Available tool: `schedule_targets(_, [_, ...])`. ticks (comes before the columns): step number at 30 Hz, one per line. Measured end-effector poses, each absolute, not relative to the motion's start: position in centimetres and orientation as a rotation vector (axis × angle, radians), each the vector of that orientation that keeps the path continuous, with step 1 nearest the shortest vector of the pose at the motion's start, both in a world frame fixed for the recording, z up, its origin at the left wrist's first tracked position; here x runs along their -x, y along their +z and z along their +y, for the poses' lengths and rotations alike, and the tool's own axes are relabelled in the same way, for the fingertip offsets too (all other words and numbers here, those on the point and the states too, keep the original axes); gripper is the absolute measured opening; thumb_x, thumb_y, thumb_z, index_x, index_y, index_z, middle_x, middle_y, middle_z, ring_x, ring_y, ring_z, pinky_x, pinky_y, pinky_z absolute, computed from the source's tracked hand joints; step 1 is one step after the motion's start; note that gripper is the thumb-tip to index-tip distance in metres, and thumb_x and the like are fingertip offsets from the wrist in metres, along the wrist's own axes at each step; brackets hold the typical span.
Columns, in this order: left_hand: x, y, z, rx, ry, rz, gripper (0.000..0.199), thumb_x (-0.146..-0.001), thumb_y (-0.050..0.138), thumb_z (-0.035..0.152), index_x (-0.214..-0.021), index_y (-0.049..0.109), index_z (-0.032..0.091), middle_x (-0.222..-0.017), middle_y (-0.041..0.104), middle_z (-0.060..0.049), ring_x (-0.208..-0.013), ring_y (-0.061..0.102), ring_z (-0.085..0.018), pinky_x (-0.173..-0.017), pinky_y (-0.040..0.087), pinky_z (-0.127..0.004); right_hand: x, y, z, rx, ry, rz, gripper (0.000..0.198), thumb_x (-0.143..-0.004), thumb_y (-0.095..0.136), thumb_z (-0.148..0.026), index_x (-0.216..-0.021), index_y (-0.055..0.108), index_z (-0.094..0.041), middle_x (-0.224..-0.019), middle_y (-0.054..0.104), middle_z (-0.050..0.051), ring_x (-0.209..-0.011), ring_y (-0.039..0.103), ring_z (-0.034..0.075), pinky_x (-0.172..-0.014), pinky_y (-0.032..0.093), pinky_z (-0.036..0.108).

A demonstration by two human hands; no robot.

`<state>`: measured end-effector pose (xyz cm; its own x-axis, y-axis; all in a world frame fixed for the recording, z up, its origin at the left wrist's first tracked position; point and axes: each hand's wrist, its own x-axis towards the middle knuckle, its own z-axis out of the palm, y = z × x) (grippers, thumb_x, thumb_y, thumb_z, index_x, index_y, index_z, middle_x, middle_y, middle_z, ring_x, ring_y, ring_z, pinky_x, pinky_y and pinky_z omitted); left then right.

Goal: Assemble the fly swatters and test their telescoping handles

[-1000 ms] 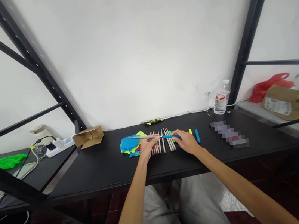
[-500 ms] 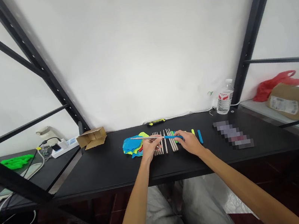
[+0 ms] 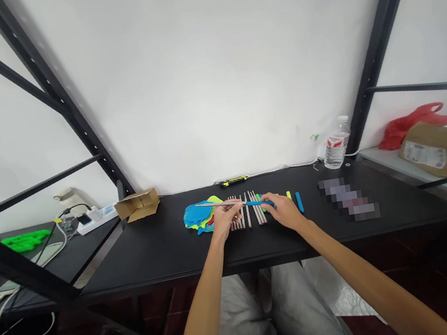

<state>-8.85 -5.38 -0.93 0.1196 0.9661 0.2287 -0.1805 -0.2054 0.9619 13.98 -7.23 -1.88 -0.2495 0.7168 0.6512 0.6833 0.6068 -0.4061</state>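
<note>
My left hand (image 3: pixel 223 218) pinches a thin silver metal rod (image 3: pixel 208 204), held level above the desk and pointing left. My right hand (image 3: pixel 284 210) grips a blue handle sleeve (image 3: pixel 256 203) in line with the rod's right end. The rod and sleeve meet between my hands; how far one goes inside the other is too small to tell. Beneath them, several silver rods (image 3: pixel 257 208) lie side by side. By my left hand is a pile of blue and yellow netting (image 3: pixel 197 216). A loose blue sleeve (image 3: pixel 299 202) and a yellow-green one (image 3: pixel 289 196) lie beyond my right hand.
On the black desk (image 3: pixel 144 259) are an open cardboard box (image 3: pixel 138 206), a black-and-yellow utility knife (image 3: pixel 233 181) by the wall and a water bottle (image 3: pixel 336 144). A blurred-out item (image 3: pixel 348 198) lies at right. Black metal posts (image 3: pixel 374 47) flank the desk.
The view has shifted very slightly. Both hands keep the same hold on the rod and the blue sleeve, with no clear movement between them.
</note>
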Motion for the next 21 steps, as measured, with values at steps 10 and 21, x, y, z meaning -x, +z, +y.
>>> schedule_targets(10, [8.79,-0.98,-5.37,-1.337,1.308,0.906,0.048,-0.063,0.084,0.050,-0.092,0.074,0.014,-0.068,0.069,-0.003,-0.050,0.063,-0.013,-0.044,0.049,-0.021,-13.95,-1.72,-7.36,1.114,0.039,-1.965,0.026,-0.099,0.045,-0.042,-0.105,0.064,-0.025,-0.090,0.072,0.004,-0.076,0.066,0.021,-0.068,0.046,0.029])
schedule_targets(21, [8.59,-0.87,-5.56,-1.416,1.271,0.845,0.042,-0.067,0.083,0.045,-0.094,0.074,0.013,-0.058,0.064,-0.001,-0.050,0.061,-0.012,-0.046,0.049,-0.021,-13.80,-1.88,-7.43,1.097,0.068,-1.998,0.025,-0.099,0.047,-0.043,-0.106,0.063,-0.026,-0.096,0.073,0.004,-0.088,0.069,0.023,-0.076,0.047,0.031])
